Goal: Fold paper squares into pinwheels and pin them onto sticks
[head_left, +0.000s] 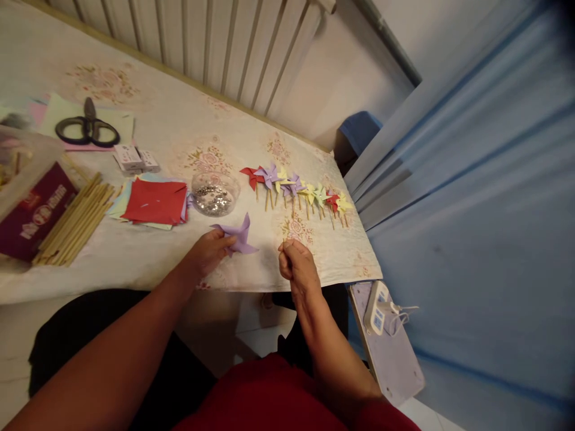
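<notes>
Left hand (209, 251) was outstretched, fingers gripped a pinwheel (241, 234) just near-right of the dish (230, 184), right hand (300, 264) was farther right, fingers were curled closed, any contents were hidden.

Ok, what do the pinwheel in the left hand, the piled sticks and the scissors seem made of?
Pinwheel: probably matte paper, given its crisp points; thin foam is possible.
Sticks: likely bamboo or wood, dull and straw-coloured.
Scissors: handles apparently black plastic, judging by their thick rounded loops.
</notes>
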Tool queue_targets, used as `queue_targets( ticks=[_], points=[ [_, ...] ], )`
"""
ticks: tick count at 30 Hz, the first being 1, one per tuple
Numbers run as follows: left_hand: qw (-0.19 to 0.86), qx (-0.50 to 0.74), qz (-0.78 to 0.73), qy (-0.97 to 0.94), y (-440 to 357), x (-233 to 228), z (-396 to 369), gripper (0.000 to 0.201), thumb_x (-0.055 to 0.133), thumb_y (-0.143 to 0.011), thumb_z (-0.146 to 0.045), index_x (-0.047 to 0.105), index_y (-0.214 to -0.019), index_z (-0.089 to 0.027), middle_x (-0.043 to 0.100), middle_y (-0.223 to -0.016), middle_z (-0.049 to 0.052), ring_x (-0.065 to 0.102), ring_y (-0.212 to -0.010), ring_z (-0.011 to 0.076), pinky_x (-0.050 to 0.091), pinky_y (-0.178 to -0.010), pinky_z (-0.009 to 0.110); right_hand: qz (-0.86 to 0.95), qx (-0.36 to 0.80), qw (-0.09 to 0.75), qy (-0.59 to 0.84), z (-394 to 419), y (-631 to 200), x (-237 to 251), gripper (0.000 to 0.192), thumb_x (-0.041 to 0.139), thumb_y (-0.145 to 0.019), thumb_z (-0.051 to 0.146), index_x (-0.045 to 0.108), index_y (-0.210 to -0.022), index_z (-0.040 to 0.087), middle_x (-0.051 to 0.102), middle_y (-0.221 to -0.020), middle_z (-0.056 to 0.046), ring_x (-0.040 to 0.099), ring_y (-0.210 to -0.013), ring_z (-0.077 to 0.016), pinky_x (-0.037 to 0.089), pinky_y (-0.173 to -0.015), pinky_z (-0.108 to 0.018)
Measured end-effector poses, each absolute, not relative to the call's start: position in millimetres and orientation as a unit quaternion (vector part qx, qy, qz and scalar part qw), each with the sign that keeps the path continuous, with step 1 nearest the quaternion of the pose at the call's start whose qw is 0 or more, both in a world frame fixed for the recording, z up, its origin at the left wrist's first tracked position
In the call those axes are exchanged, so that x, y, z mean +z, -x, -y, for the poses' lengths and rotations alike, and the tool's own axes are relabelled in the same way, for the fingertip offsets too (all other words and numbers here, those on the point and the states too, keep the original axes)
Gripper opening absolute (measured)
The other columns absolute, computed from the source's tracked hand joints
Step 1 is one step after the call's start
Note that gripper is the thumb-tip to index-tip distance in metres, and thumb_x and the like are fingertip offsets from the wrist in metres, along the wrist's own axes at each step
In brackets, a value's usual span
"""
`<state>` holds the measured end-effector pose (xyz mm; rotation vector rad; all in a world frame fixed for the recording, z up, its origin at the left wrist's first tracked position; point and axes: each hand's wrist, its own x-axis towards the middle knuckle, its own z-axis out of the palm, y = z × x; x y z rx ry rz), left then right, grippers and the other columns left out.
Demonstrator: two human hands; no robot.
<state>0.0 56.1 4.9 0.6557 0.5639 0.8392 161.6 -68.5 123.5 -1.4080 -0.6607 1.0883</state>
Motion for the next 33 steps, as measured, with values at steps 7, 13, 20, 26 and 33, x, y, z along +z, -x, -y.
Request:
queue_targets(
  ticks=[7,13,20,26,33],
  points=[
    [0.842,0.386,-0.249,-0.282,15.6,2.9,-47.9,0.035,0.091,-0.059,-0.018,0.078,-0.092,-0.012,0.078,-0.087,0.009,0.070,-0.073,0.0194,0.058,-0.067,0.027,0.263,0.498,0.609,0.558,83.0,-175.0,129.7,0.025,0.069,-0.070,0.040,0.058,-0.080,0.020,0.046,-0.044,0.011,0.021,-0.032,-0.0029,0.010,-0.036,-0.019],
    [0.825,0.429,-0.284,-0.235,19.8,1.9,-39.1,0.026,0.089,-0.060,-0.011,0.076,-0.083,-0.011,0.076,-0.078,0.007,0.070,-0.068,0.0160,0.058,-0.068,0.024,0.256,0.503,0.630,0.533,94.7,-183.4,132.2,0.024,0.070,-0.069,0.039,0.058,-0.076,0.020,0.047,-0.044,0.010,0.024,-0.032,-0.0034,0.013,-0.036,-0.019],
    [0.796,0.473,-0.312,-0.215,16.6,-5.2,-29.9,0.014,0.084,-0.067,-0.007,0.073,-0.076,-0.012,0.075,-0.076,0.006,0.069,-0.068,0.0134,0.058,-0.075,0.024,0.246,0.532,0.637,0.500,99.8,-186.6,130.9,0.024,0.070,-0.069,0.038,0.062,-0.078,0.018,0.049,-0.045,0.010,0.026,-0.033,-0.0034,0.015,-0.036,-0.019],
    [0.796,0.475,-0.317,-0.203,18.6,-2.1,-20.3,0.020,0.084,-0.065,-0.004,0.074,-0.082,-0.007,0.075,-0.076,0.008,0.069,-0.068,0.0156,0.059,-0.076,0.029,0.245,0.545,0.638,0.485,104.7,-186.4,132.3,0.024,0.070,-0.066,0.034,0.063,-0.082,0.017,0.059,-0.054,0.007,0.025,-0.031,-0.0019,0.013,-0.035,-0.019],
    [0.794,0.479,-0.325,-0.188,18.5,1.0,-19.9,0.020,0.082,-0.066,0.001,0.071,-0.082,-0.006,0.072,-0.074,0.007,0.068,-0.065,0.0128,0.058,-0.071,0.023,0.250,0.548,0.631,0.489,114.0,-185.3,139.5,0.021,0.066,-0.071,0.038,0.059,-0.076,0.019,0.049,-0.045,0.010,0.022,-0.031,-0.0025,0.012,-0.035,-0.019]
  ],
)
